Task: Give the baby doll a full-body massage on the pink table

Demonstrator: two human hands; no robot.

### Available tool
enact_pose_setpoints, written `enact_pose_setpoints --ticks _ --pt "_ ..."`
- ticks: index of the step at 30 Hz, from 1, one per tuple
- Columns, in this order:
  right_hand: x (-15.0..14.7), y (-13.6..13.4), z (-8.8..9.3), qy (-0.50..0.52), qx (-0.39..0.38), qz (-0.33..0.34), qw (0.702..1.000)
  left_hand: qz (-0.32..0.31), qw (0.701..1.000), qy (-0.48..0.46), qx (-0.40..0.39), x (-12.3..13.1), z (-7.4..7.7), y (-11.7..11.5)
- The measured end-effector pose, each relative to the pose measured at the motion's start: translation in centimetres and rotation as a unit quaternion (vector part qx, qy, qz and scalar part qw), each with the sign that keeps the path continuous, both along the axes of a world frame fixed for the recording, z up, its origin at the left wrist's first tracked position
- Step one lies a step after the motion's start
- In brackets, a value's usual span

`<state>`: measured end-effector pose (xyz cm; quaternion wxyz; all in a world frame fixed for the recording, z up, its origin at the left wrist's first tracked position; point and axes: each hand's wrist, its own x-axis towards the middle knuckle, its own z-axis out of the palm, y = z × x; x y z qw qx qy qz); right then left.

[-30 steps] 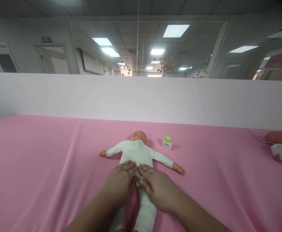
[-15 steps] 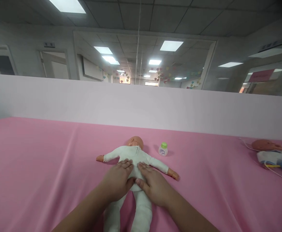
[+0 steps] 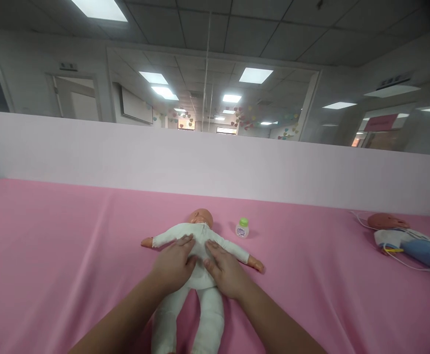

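Observation:
A baby doll with a white cloth body lies on the pink sheet, its arms spread and its head away from me. My left hand rests flat on the left side of its torso, fingers stretched toward the chest. On the other side of the torso lies my right hand, also flat, its thumb pointing inward. A strip of white cloth shows between the two hands. Beyond the doll's right-hand arm stands a small clear bottle with a green cap, touched by neither hand.
Pink sheeting covers the surface, with long folds. A second doll in blue and white, with thin tubing around it, lies at the far right. A low white wall runs along the back, with a large glass pane above it.
Both hands have slid up the doll's torso toward the chest, and the thumbs have moved apart. The view has shifted slightly to the right.

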<state>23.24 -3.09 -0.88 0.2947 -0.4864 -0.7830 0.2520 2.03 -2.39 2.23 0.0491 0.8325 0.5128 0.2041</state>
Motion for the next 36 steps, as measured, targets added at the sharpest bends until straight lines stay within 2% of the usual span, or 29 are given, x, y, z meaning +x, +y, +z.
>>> enact_pose_setpoints --ticks 6,8,11,15,19,23,26,31,33,36 --pt "-0.2 0.7 -0.8 -0.025 -0.018 0.037 0.999 -0.079 0.996 0.032 -0.010 1.1 -1.6 0.3" --pt "-0.1 0.6 -0.6 -0.021 -0.015 0.044 0.999 -0.078 0.996 0.034 -0.016 1.2 -1.4 0.2" --pt "0.4 0.9 -0.1 -0.003 -0.016 0.038 0.999 -0.053 0.998 0.021 -0.021 1.0 -0.2 0.6" --pt "1.1 2.2 0.5 0.007 -0.014 0.005 1.000 -0.005 1.000 0.023 0.019 1.0 1.1 1.9" --pt "1.1 3.1 0.4 -0.006 -0.019 0.002 1.000 -0.024 0.999 0.045 0.014 1.6 0.2 3.2" --pt "1.1 2.7 0.3 -0.019 -0.031 0.024 0.999 -0.044 0.998 0.052 0.009 1.9 -1.1 3.6" --pt "1.2 2.4 0.8 -0.017 -0.020 0.029 0.999 -0.037 0.998 0.045 0.002 1.8 -0.8 4.0" --pt "1.0 3.5 2.1 -0.021 0.025 -0.020 0.999 -0.001 1.000 -0.007 0.028 2.1 0.8 5.4" --pt "0.8 4.1 2.2 -0.024 0.028 -0.025 0.999 -0.016 0.999 0.000 0.036 2.5 0.8 5.9" --pt "0.4 4.5 1.7 -0.029 0.019 -0.010 0.999 -0.054 0.998 -0.019 0.034 3.0 -0.4 6.1"
